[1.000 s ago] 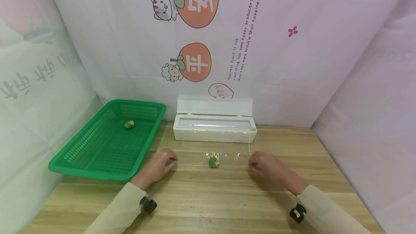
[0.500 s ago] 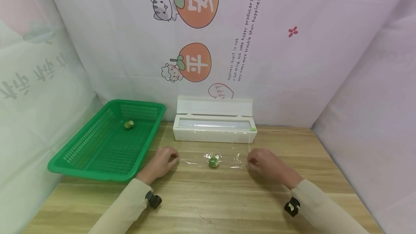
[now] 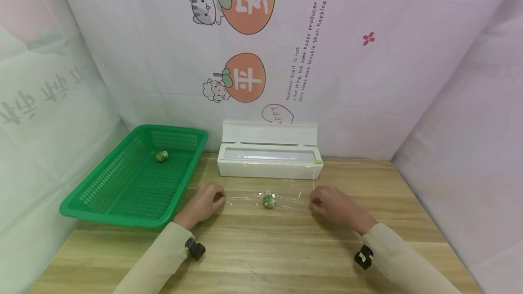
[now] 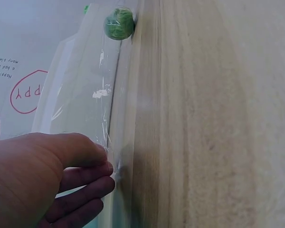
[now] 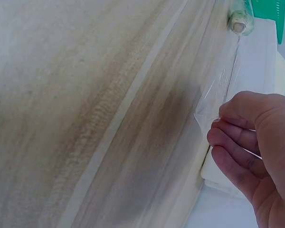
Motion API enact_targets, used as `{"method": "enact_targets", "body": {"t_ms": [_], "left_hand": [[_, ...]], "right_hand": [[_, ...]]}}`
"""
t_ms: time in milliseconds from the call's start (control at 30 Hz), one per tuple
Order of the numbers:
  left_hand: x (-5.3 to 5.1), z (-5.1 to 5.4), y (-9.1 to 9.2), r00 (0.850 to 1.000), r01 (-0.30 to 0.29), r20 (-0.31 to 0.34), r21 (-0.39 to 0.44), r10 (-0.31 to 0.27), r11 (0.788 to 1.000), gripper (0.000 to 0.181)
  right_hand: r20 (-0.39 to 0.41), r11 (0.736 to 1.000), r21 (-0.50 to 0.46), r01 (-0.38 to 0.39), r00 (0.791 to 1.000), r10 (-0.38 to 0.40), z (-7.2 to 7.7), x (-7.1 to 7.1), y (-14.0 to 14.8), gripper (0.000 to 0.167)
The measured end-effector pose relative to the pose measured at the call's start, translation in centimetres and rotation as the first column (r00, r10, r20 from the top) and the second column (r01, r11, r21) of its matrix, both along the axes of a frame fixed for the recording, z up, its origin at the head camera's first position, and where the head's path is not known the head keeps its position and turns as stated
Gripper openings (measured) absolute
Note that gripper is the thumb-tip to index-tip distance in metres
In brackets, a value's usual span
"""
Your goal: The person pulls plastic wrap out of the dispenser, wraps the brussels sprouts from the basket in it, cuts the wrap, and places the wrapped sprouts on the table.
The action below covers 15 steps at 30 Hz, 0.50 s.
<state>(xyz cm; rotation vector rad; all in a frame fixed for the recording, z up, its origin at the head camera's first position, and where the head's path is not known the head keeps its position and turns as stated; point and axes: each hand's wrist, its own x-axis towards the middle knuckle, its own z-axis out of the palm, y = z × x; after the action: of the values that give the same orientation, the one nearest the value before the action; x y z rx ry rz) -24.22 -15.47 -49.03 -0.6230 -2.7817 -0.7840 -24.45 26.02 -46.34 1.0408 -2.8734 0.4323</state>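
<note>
A sheet of clear plastic wrap (image 3: 245, 201) stretches between the two hands and back toward the white dispenser box (image 3: 269, 170). My left hand (image 3: 206, 203) pinches its near left corner between thumb and forefinger, as the left wrist view also shows. At the opposite corner my right hand (image 3: 333, 205) pinches the film; a loose tip of it juts past the fingers in the right wrist view. A small green Brussels sprout (image 3: 268, 201) sits midway between the hands, with the shiny wrap against it; folds show around it.
The box's lid (image 3: 269, 133) stands raised at the back, against the printed cloth. At the left is a green basket (image 3: 175, 194) with another wrapped-looking green sprout (image 3: 162, 156) inside. All rests on a wooden table (image 3: 261, 248).
The sprout has shifted slightly away from the person, with the wrap now drawn up around it. Both hands have edged a little inward, still pinching the film.
</note>
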Motion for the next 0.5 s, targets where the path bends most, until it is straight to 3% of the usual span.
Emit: {"method": "enact_targets", "body": {"t_ms": [100,267,400,500], "left_hand": [[-0.1,0.0,0.0,1.000,-0.005,-0.030,-0.001,0.005,1.000,0.002],[0.5,0.9,1.0,0.997,-0.003,-0.080,0.012,0.004,1.000,0.021],[1.6,1.9,3.1,0.986,0.090,-0.137,-0.038,-0.094,0.995,0.029],[2.4,2.2,5.0,0.970,0.188,-0.140,-0.096,-0.201,0.977,0.033]], "right_hand": [[0.007,1.000,0.000,0.001,1.000,-0.001,-0.1,-0.2,0.0,0.015],[0.018,1.000,-0.007,0.016,1.000,-0.016,-0.1,-0.3,-0.1,0.014],[0.028,1.000,-0.013,0.022,0.999,-0.021,0.0,-0.3,0.0,0.013],[0.045,1.000,-0.018,0.019,0.999,-0.018,0.0,-0.3,0.0,0.014]]}}
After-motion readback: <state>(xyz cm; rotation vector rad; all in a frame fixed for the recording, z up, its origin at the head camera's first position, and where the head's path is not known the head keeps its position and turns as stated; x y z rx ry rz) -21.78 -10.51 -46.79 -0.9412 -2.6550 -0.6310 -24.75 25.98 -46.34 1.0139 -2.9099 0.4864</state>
